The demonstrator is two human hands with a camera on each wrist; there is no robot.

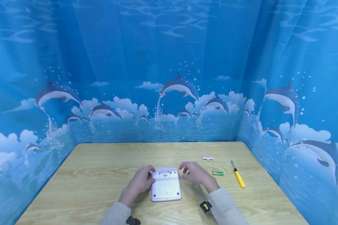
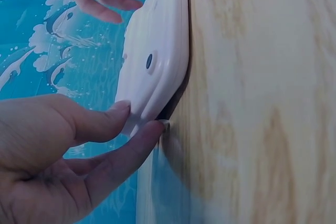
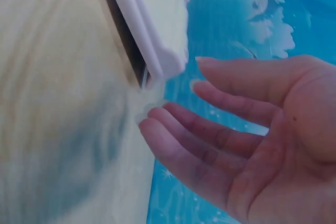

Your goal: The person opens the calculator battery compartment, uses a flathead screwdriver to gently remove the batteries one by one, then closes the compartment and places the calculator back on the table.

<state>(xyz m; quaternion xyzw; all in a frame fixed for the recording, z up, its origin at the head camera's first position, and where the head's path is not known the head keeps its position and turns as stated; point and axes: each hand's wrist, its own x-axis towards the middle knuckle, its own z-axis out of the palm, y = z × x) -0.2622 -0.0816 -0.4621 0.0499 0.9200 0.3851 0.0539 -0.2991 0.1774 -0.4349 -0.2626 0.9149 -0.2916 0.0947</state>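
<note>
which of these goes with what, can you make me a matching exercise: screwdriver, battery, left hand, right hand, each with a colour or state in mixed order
Column one
1. screwdriver
2. battery
3. left hand
4. right hand

Column two
A. pinches the edge of the pale device
B. yellow-handled
C. holds nothing
D. mostly green

Right pairs: 1-B, 2-D, 3-A, 4-C

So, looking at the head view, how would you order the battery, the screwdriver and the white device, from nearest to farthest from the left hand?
From the left hand:
1. White device: in its grip, immediately to its right.
2. Battery: farther right, beyond the device.
3. Screwdriver: farthest right, past the battery.
</note>
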